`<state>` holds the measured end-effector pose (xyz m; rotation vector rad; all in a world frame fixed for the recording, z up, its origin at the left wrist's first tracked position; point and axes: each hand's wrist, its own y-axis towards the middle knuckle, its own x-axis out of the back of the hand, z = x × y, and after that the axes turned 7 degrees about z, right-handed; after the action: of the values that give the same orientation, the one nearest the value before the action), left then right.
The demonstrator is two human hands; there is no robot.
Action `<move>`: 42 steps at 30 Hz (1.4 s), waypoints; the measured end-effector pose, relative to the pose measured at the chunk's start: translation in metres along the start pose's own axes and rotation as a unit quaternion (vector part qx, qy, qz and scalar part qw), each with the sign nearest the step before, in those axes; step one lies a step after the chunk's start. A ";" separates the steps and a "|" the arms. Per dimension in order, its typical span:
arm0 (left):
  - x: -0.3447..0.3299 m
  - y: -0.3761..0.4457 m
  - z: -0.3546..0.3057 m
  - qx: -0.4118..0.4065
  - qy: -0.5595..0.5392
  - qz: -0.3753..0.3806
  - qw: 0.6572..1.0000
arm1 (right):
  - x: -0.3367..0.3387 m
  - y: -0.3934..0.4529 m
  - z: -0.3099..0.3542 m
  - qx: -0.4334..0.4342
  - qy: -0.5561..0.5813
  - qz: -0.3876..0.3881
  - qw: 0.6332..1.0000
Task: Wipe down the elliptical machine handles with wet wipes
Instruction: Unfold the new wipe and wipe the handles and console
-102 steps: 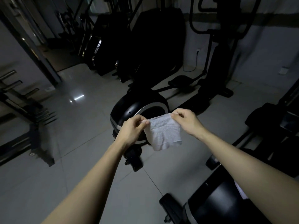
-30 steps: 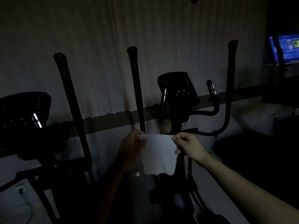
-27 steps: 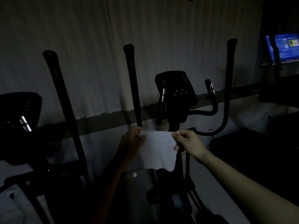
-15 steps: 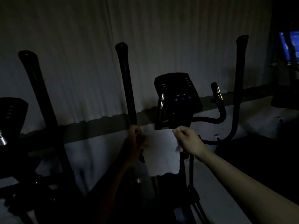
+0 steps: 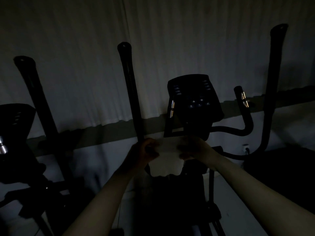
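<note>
In the dim room I hold a white wet wipe [image 5: 166,159] spread between my left hand [image 5: 143,155] and my right hand [image 5: 194,149], each pinching an upper corner. Straight ahead stands a black elliptical machine with a console [image 5: 192,96]. Its long left handle [image 5: 130,89] rises just above my left hand. Its long right handle [image 5: 272,82] stands far to the right. Two short curved grips with metal sensors flank the console: the left one [image 5: 171,108] and the right one [image 5: 242,103]. The wipe hangs in front of the machine's post, apart from the handles.
A second elliptical stands at the left with its own tall handle [image 5: 35,96] and console [image 5: 15,118]. A pale curtained wall [image 5: 170,40] lies behind. A wall socket [image 5: 245,148] shows at the lower right. Dark equipment fills the right edge.
The view swung up from the floor to the elliptical. Over the last second I have come closer to the machine, and my hands drew nearer each other with the wipe still spread.
</note>
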<state>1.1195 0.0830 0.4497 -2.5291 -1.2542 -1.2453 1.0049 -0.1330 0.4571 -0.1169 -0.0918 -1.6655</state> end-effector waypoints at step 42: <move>0.009 0.105 -0.015 0.031 -0.094 -0.127 0.987 | 0.059 0.099 0.017 0.131 -0.056 -0.072 0.987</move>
<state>1.1855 0.0137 0.4954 -2.5533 -1.6726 -1.0041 1.0985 -0.1983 0.4802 -0.0051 -0.4105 -1.7746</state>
